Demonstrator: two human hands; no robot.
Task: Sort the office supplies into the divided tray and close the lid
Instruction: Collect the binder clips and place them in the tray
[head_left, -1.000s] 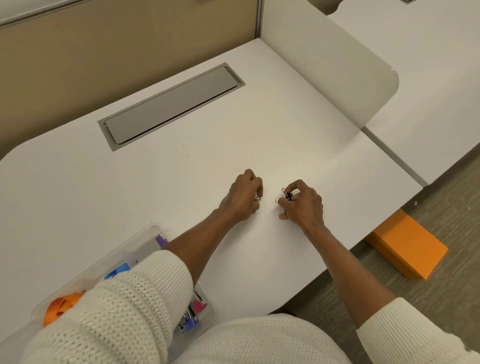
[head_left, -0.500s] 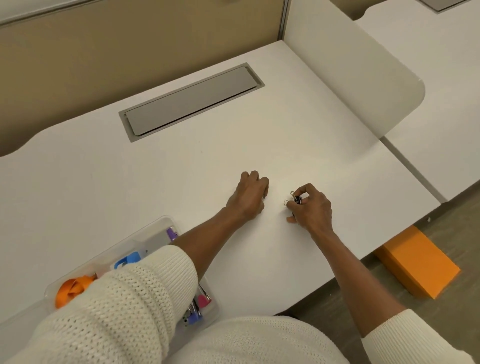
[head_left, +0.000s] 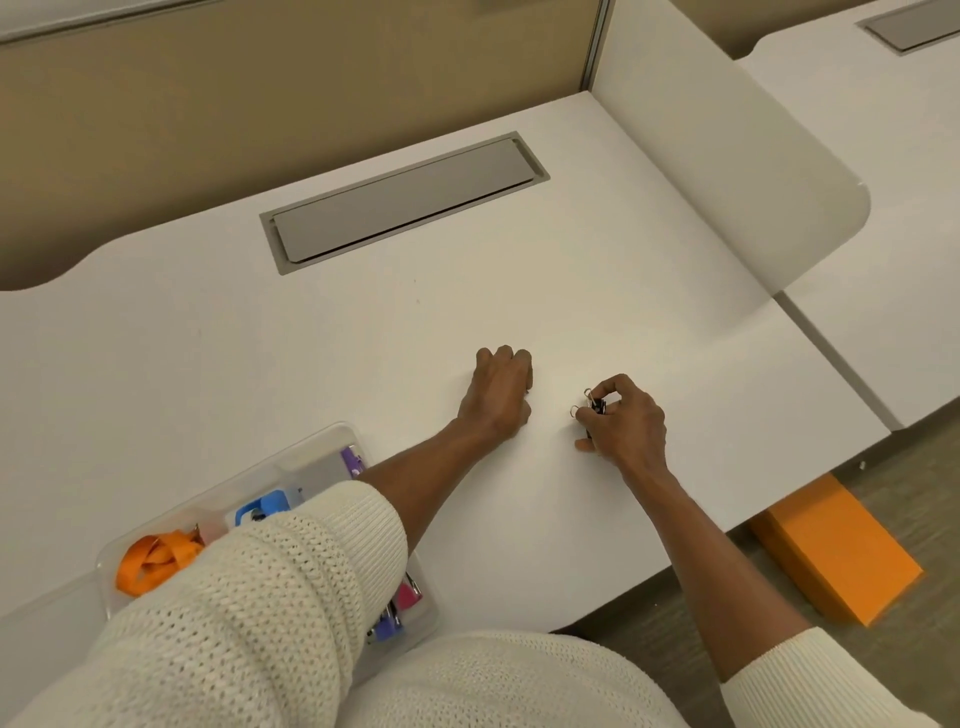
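Observation:
My right hand pinches small black binder clips with silver wire handles just above the white desk. A short way to its left, my left hand rests on the desk as a closed fist; nothing shows between its fingers. The clear divided tray sits at the lower left, partly hidden under my left sleeve. In it I see an orange lanyard, a blue item, a purple item and pink and purple clips. No lid is in sight.
A grey cable hatch is set into the desk at the back. A white divider panel stands along the right side. An orange box lies on the floor beyond the desk's front right edge.
My left hand's fingers have curled tighter into a fist. My right hand keeps its hold on the clips in about the same spot. The view has shifted slightly.

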